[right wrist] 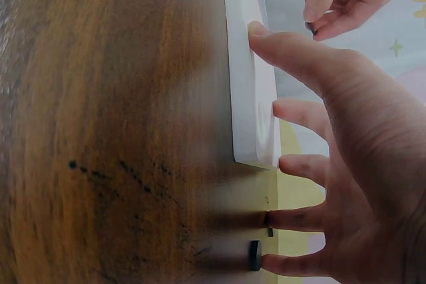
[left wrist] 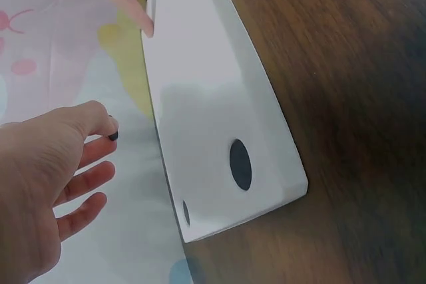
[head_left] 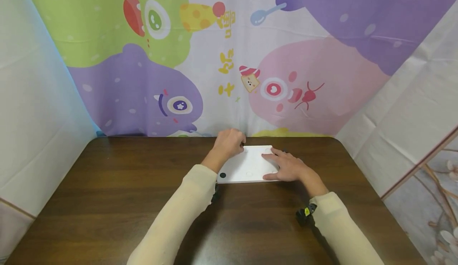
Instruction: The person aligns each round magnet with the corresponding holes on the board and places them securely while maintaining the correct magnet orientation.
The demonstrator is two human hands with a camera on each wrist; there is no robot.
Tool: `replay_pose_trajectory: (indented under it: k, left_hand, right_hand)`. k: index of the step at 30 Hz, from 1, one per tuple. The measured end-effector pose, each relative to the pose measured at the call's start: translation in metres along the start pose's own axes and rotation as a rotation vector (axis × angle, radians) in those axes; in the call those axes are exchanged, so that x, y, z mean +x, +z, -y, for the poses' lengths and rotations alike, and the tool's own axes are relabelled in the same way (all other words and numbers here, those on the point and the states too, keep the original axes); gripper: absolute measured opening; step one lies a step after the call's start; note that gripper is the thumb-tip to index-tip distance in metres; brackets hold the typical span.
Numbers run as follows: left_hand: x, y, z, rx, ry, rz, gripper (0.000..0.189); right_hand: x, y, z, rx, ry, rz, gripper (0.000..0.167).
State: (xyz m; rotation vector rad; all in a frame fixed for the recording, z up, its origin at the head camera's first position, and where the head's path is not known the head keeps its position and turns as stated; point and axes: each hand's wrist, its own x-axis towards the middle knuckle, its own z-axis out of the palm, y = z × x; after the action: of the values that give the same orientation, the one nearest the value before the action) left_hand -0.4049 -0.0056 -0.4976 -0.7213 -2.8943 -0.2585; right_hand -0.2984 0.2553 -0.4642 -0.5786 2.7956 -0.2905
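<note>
Left hand (head_left: 229,142) pinches a small black piece (left wrist: 114,135) near the far left corner of a white board (head_left: 253,161). Right hand (head_left: 289,167), fingers spread, touches its right end. Board lies on table (head_left: 107,201), far side.

A dark brown wood-grain table (head_left: 143,177) supports a white rectangular panel (head_left: 247,163), lying flat near the far edge, and a small black disc (right wrist: 255,256), positioned near the panel's right end.
</note>
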Motion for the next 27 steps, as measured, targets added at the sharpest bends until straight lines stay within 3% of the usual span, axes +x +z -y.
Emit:
replay_pose_trajectory:
  k: [7, 10, 15, 21, 22, 23, 27]
  left_hand:
    - [0.005, 0.014, 0.002, 0.054, 0.012, -0.051, 0.009]
    - [0.001, 0.009, -0.003, 0.04, 0.016, -0.037, 0.014]
    - [-0.015, -0.021, -0.023, 0.022, 0.005, 0.019, 0.005]
    - [-0.023, -0.027, -0.032, 0.013, 0.007, 0.027, 0.013]
    - [-0.021, -0.02, -0.03, 0.017, 0.013, 0.001, 0.013]
    - [-0.025, -0.027, -0.033, 0.012, 0.005, 0.021, 0.013]
    - [-0.029, -0.03, -0.038, 0.017, -0.02, 0.04, 0.013]
  right_hand:
    - [0.0, -0.001, 0.001, 0.008, 0.006, 0.006, 0.093]
    - [0.0, -0.001, 0.001, 0.011, 0.006, 0.005, 0.093]
    - [0.0, 0.0, 0.0, 0.007, 0.007, 0.004, 0.094]
    - [0.001, 0.001, -0.001, 0.003, 0.003, 0.008, 0.093]
    - [0.001, 0.001, -0.001, 0.0, 0.002, 0.009, 0.093]
    - [0.001, 0.001, -0.001, -0.001, 0.002, 0.009, 0.093]
    - [0.002, 0.001, -0.001, -0.003, 0.003, 0.007, 0.093]
